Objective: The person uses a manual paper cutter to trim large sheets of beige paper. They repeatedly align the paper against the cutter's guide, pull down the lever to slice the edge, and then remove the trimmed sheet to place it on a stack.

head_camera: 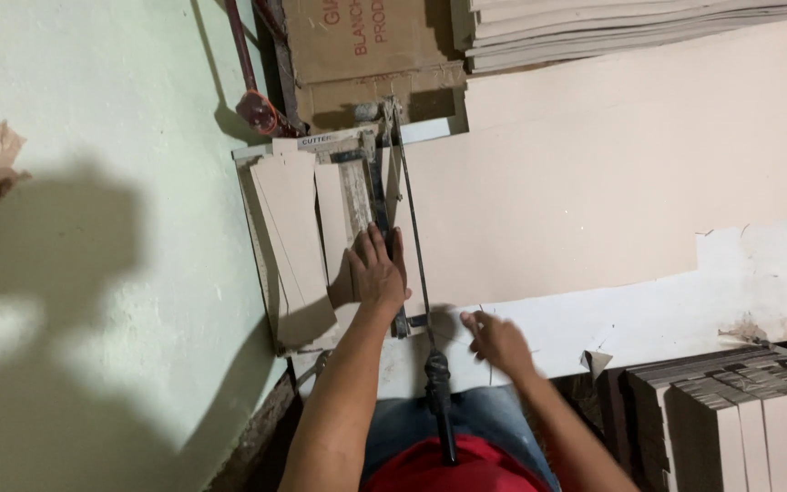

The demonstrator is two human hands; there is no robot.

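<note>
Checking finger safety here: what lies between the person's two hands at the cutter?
In the head view, the cutter's long lever arm with its dark handle runs between the left hand and the right hand.

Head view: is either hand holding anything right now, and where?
Left hand lies flat, pressing the cardboard strip on the cutter bed; no grip. Right hand hovers near the large sheet edge; any hold cannot be told.

Wall [93, 137] seen pale green; cardboard sheet [594, 164] pinkish beige; cutter arm [412, 228] black; shirt [457, 469] red; trousers [494, 419] blue; stacked strips [730, 410] brown-edged.
</note>
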